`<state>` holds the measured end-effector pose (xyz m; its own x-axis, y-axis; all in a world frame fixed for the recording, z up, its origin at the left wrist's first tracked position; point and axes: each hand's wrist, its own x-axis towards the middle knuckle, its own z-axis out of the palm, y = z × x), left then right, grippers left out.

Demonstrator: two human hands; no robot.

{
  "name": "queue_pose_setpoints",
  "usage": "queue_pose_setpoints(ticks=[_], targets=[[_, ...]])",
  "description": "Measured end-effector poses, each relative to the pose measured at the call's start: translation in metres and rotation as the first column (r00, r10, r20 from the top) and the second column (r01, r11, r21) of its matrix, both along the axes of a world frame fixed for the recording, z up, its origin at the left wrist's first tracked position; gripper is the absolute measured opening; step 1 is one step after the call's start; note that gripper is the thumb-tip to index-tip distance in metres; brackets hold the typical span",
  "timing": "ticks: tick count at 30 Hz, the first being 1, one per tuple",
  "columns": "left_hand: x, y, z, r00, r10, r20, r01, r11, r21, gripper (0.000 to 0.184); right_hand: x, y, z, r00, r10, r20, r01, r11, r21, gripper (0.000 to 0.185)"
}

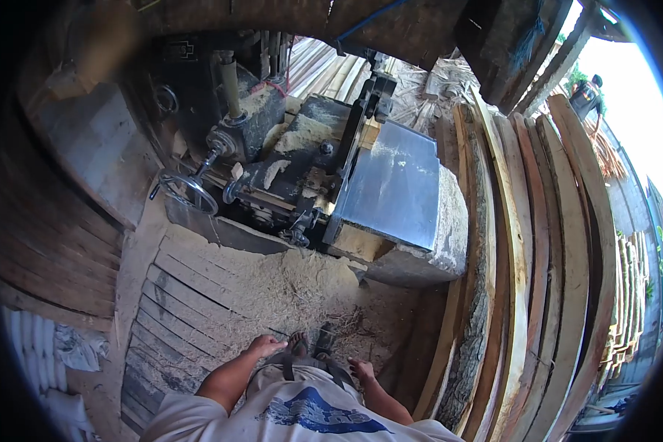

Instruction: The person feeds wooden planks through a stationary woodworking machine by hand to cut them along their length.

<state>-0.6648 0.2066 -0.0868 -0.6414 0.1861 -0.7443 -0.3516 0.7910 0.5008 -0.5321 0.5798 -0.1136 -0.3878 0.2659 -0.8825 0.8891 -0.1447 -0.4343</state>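
My left hand (266,345) hangs beside my waist, fingers loosely bent with the thumb apart; nothing shows in it. On the other side, my right hand (361,368) is held low near my hip, its fingers partly spread and nothing seen in them. Neither touches the machine. In front of me stands a woodworking saw machine (339,158) with a smooth metal table (392,184), a dark guide fence and a handwheel (188,193). Sawdust covers parts of it. A small wood piece (369,134) lies against the fence.
Long rough planks (527,243) stand on edge along my right. Sawdust (272,283) lies over the slatted wooden floor (177,317). White sacks (40,350) are at lower left. Another person (588,97) is outside at upper right, near stacked timber (630,295). A dark beam crosses overhead.
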Motion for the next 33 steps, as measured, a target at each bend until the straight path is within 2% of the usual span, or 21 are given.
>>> queue_pose_setpoints(ticks=[2, 4, 6, 7, 10, 11, 14, 16, 19, 21, 23, 25, 27, 29, 31, 33], targets=[[0.010, -0.012, -0.017, 0.998, -0.029, 0.047, 0.029, 1.000, 0.008, 0.074, -0.005, -0.001, 0.005, 0.999, 0.015, -0.035, -0.016, 1.000, -0.012, 0.053], [0.019, -0.024, -0.012, 0.995, -0.002, 0.097, 0.000, 1.000, 0.019, 0.073, -0.008, -0.003, -0.003, 0.997, -0.018, -0.078, 0.013, 0.998, -0.058, 0.055], [0.025, -0.037, -0.013, 0.994, -0.037, 0.099, 0.048, 0.992, -0.115, 0.072, -0.010, -0.010, 0.003, 0.990, -0.043, -0.132, 0.033, 0.996, -0.082, 0.055], [0.028, -0.048, -0.024, 0.995, -0.059, 0.080, 0.069, 0.990, -0.126, 0.072, -0.009, -0.015, 0.013, 0.986, -0.054, -0.156, 0.040, 0.995, -0.092, 0.055], [0.021, -0.051, 0.012, 0.987, -0.049, 0.150, 0.074, 0.983, -0.167, 0.073, 0.010, -0.032, 0.011, 0.966, -0.208, -0.157, 0.179, 0.968, -0.177, 0.055], [0.018, -0.058, -0.002, 0.990, -0.082, 0.117, 0.106, 0.971, -0.216, 0.075, 0.023, -0.037, 0.011, 0.957, -0.217, -0.195, 0.188, 0.970, -0.156, 0.055], [-0.002, -0.061, -0.018, 0.988, -0.116, 0.104, 0.140, 0.954, -0.264, 0.076, 0.076, -0.051, 0.012, 0.946, -0.315, -0.074, 0.302, 0.942, -0.144, 0.054], [-0.024, -0.041, -0.007, 0.981, -0.193, 0.032, 0.194, 0.938, -0.288, 0.077, 0.127, -0.056, 0.001, 0.943, -0.330, -0.036, 0.326, 0.942, -0.085, 0.051], [-0.052, -0.012, -0.011, 0.967, -0.239, -0.089, 0.213, 0.950, -0.230, 0.074, 0.208, -0.062, -0.011, 0.926, -0.374, 0.040, 0.376, 0.926, -0.029, 0.050], [-0.061, 0.024, 0.025, 0.976, -0.183, -0.117, 0.162, 0.972, -0.168, 0.071, 0.260, -0.067, -0.015, 0.907, -0.414, 0.081, 0.415, 0.910, 0.005, 0.050], [-0.062, 0.050, 0.039, 0.967, -0.150, -0.206, 0.133, 0.987, -0.094, 0.073, 0.304, -0.071, -0.019, 0.887, -0.455, 0.078, 0.455, 0.890, 0.023, 0.051], [-0.062, 0.067, 0.037, 0.959, -0.087, -0.268, 0.092, 0.996, 0.005, 0.078, 0.335, -0.076, -0.018, 0.861, -0.507, 0.046, 0.507, 0.862, -0.005, 0.051], [-0.057, 0.079, 0.030, 0.974, 0.058, -0.218, -0.017, 0.983, 0.185, 0.087, 0.363, -0.084, -0.018, 0.839, -0.543, 0.017, 0.543, 0.840, -0.002, 0.051], [-0.053, 0.087, 0.028, 0.965, 0.082, -0.249, -0.014, 0.965, 0.263, 0.097, 0.386, -0.095, -0.021, 0.816, -0.578, -0.002, 0.578, 0.816, -0.015, 0.050], [-0.024, 0.112, 0.107, 0.963, 0.184, -0.195, -0.103, 0.925, 0.365, 0.105, 0.412, -0.108, -0.022, 0.819, -0.573, 0.027, 0.574, 0.819, -0.027, 0.050], [-0.031, 0.116, 0.103, 0.933, 0.191, -0.305, -0.074, 0.931, 0.357, 0.110, 0.445, -0.126, -0.024, 0.839, -0.543, 0.038, 0.544, 0.838, -0.040, 0.050]])
